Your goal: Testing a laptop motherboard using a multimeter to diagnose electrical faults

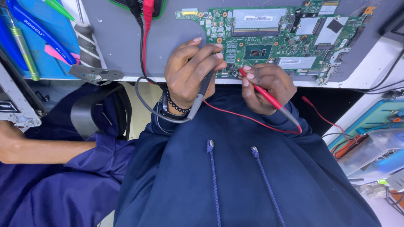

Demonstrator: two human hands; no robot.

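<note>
The left hand (191, 71) gripped a black probe (203, 86) and the right hand (267, 86) a red probe (265, 94) (both slanted, tips meeting on the green circuit board (273, 38)).

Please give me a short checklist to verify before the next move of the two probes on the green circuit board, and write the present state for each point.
1. Left hand grips the black probe: ok.
2. Right hand grips the red probe: ok.
3. Both probe tips rest on the circuit board: cannot tell, fingers hide them.
4. Board lies flat on the grey mat: ok.
5. Red lead and grey lead free of tangles: ok, they hang loose over the blue hoodie.
6. Another person's forearm stays away from the board: ok.
</note>
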